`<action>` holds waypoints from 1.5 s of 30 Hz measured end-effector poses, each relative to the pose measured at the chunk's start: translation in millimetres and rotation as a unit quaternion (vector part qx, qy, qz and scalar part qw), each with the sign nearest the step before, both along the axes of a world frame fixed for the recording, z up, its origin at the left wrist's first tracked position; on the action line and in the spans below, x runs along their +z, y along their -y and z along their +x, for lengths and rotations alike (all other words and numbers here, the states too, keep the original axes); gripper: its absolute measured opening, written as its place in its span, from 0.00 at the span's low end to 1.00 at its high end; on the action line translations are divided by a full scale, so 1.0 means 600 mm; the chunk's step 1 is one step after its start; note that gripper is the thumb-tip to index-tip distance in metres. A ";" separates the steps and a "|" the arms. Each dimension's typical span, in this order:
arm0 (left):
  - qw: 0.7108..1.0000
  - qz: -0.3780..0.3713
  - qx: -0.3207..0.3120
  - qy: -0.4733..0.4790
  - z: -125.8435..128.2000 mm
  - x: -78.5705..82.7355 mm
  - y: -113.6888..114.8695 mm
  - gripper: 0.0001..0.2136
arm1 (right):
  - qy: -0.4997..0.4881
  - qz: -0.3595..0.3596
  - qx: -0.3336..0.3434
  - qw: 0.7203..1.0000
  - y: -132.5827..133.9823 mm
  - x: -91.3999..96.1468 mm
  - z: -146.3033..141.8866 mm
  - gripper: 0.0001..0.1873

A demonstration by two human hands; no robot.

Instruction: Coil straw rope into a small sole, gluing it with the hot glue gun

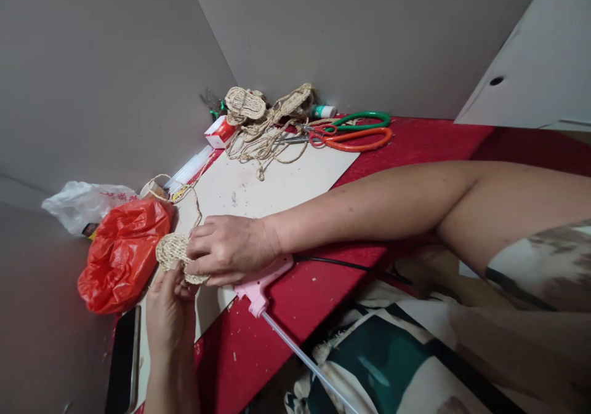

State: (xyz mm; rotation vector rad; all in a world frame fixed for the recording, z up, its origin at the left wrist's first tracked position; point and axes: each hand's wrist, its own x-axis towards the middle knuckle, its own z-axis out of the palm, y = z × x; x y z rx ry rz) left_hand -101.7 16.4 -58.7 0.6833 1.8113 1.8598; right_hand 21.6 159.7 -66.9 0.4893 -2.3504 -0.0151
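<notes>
A small oval piece of coiled, braided straw (172,250) is held between both hands above the pale board. My left hand (170,297), reaching up from the bottom, pinches its near edge between thumb and fingers. From the right comes my right hand (226,249), its fingers curled over the other end and hiding part of it. A loose straw cord (197,205) runs from the piece toward the back left. Beneath and beside my right hand lies a pink glue gun (263,283) with a long translucent glue stick (307,360) protruding.
A red plastic bag (124,251) and a white bag (87,205) stand at the left, above a phone (124,358). At the back lie straw cord bundles (277,122), green-and-orange-handled scissors (364,138), a small box (220,132) and glue sticks (189,169). A black cable (332,261) crosses the red tabletop (415,149).
</notes>
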 end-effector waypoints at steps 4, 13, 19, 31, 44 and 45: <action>0.999 0.014 0.040 -0.019 -0.033 0.011 0.004 0.10 | 0.012 -0.095 0.022 0.995 -0.001 0.013 0.010 0.21; 0.984 -0.131 -0.008 -0.119 -0.061 -0.005 0.006 0.16 | 0.248 -0.644 0.120 0.714 -0.009 0.020 0.052 0.21; 0.950 -0.178 0.011 -0.255 -0.074 -0.020 0.011 0.17 | 0.231 -0.636 0.122 0.726 0.000 0.013 0.064 0.20; 0.934 -0.080 0.076 -0.340 -0.068 0.009 0.023 0.09 | 0.343 -0.106 -0.071 0.931 0.023 0.000 0.120 0.24; 0.889 -0.293 -0.025 -0.352 -0.074 -0.010 0.025 0.19 | 0.297 -0.407 -0.003 0.864 -0.015 0.003 0.135 0.19; 0.886 -0.304 -0.035 -0.348 -0.073 -0.014 0.024 0.19 | 0.282 -0.479 0.007 0.831 -0.023 0.014 0.137 0.20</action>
